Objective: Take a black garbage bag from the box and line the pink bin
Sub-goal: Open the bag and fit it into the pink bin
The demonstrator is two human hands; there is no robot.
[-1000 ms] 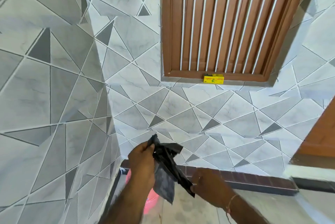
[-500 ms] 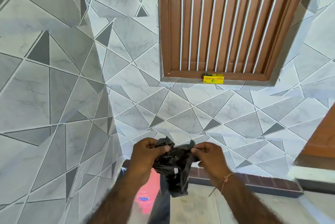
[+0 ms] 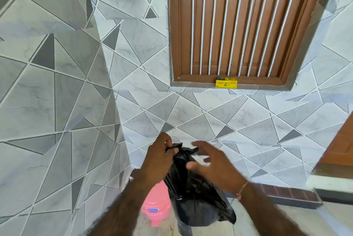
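A black garbage bag [image 3: 198, 197] hangs unfolded in front of me, its top edge pinched in my left hand [image 3: 162, 159]. My right hand [image 3: 212, 165] is blurred, fingers spread, just right of the bag's top and touching its side; whether it grips the plastic is unclear. The pink bin [image 3: 156, 207] stands on the floor in the wall corner, below my left forearm and partly hidden behind the bag. A small yellow box [image 3: 226, 82] rests on the sill under the window.
Grey triangle-patterned tiled walls meet in a corner at the left. A brown wooden window [image 3: 240, 25] with white bars is up ahead. A dark brick skirting [image 3: 286, 193] runs along the floor, and a wooden door frame [image 3: 340, 149] stands at right.
The crumpled bag held between both hands has dropped open and now hangs long. My right hand has loosened from the top edge and spread its fingers.
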